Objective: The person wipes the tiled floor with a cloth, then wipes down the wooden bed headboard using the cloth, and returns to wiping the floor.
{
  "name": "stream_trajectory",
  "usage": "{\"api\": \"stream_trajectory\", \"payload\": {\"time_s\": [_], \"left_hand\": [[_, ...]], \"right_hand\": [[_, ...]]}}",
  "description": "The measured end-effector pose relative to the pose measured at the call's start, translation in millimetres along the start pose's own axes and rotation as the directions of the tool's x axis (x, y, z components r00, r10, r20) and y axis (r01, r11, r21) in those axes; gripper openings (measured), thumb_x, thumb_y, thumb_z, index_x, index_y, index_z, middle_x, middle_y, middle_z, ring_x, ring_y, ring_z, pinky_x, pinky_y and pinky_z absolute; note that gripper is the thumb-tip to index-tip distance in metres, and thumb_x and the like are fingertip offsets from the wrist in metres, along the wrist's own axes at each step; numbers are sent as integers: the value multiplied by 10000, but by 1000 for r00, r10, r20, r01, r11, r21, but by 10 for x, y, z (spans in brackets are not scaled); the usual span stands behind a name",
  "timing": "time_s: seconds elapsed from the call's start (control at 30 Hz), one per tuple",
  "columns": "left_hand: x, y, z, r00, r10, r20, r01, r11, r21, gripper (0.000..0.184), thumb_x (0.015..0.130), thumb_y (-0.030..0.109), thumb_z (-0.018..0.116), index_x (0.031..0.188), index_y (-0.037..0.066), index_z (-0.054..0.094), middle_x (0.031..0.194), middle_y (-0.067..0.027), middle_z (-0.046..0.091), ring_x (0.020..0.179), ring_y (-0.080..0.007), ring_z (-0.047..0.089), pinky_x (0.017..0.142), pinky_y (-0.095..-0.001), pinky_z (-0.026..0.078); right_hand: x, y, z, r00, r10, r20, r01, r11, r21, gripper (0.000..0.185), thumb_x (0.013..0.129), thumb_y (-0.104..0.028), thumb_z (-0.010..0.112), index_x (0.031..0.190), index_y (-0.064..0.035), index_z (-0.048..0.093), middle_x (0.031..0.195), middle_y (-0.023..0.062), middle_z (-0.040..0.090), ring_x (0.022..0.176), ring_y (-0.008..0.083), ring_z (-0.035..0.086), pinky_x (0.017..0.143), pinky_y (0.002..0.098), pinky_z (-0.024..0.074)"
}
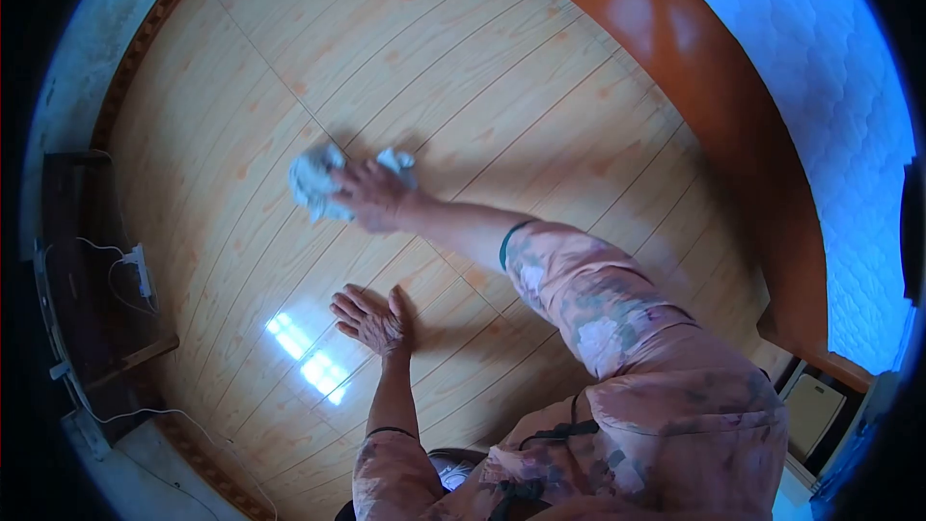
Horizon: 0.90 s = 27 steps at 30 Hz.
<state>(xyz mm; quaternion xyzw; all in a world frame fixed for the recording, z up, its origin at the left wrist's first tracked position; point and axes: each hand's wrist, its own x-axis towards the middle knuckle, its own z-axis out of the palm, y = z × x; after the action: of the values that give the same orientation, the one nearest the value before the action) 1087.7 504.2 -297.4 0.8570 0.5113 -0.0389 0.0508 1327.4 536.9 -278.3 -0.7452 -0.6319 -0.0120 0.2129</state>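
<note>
My right hand point(373, 195) presses a crumpled pale blue-grey cloth point(316, 181) against the wood-patterned tile floor point(502, 87). Part of the cloth bunches out to the left of the fingers, and a smaller fold sticks up behind them. The hand is slightly blurred, and its palm side is hidden. Lower down, my left hand point(374, 320) rests flat on the floor with its fingers spread and nothing in it. A bright window reflection lies on the floor just left of that hand.
Along the right runs a brown wooden bed frame point(714, 68) with a pale quilted mattress point(820, 87). At the left wall stands a dark cabinet point(82, 260) with a white power strip point(142, 270). Its white cord point(174, 412) trails across the floor edge.
</note>
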Motion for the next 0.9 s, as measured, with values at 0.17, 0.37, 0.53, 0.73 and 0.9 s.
{"api": "stream_trajectory", "payload": {"time_s": [0.17,0.37,0.53,0.73,0.9], "left_hand": [[4,-4,9,1000,8,-1,-8,1000,24,932,841,688,382,1461,25,174,1514,-248,118,1412,-408,37,1105,-569,33],[-33,11,-11,1000,9,-30,-11,998,-56,939,845,690,382,1467,24,154,1514,-252,115,1412,-414,25,1106,-576,25],[-15,21,-1,999,-11,-38,9,999,-34,916,843,678,384,1467,43,167,1520,-233,119,1412,-405,44,1110,-562,53],[-61,14,-52,999,8,-38,-9,1000,-28,929,843,679,385,1456,16,168,1506,-259,122,1399,-432,78,1101,-581,75],[-40,32,-21,998,21,-57,-22,1000,-12,937,846,707,334,1458,18,168,1507,-255,126,1401,-426,79,1101,-577,80]], "right_hand": [[-326,-314,62,998,-49,41,34,950,309,363,784,-158,551,1145,-190,569,1199,106,495,1046,281,539,834,432,419],[-1161,635,-707,919,346,-190,-162,770,617,455,706,12,568,1147,-96,585,1135,122,576,1094,291,534,945,370,431],[-3188,1325,-1635,608,782,-135,-597,563,571,586,788,42,518,1347,-102,415,1315,102,455,1232,236,430,1046,353,337],[-6343,1250,-2027,167,960,-223,-952,98,-291,652,845,-251,580,1426,-139,306,1344,223,406,1224,406,416,1032,463,347],[-6293,1272,-2003,-484,826,-288,-777,-557,-292,671,865,-379,545,1434,-133,287,1389,235,366,1222,419,427,991,542,367]]}}
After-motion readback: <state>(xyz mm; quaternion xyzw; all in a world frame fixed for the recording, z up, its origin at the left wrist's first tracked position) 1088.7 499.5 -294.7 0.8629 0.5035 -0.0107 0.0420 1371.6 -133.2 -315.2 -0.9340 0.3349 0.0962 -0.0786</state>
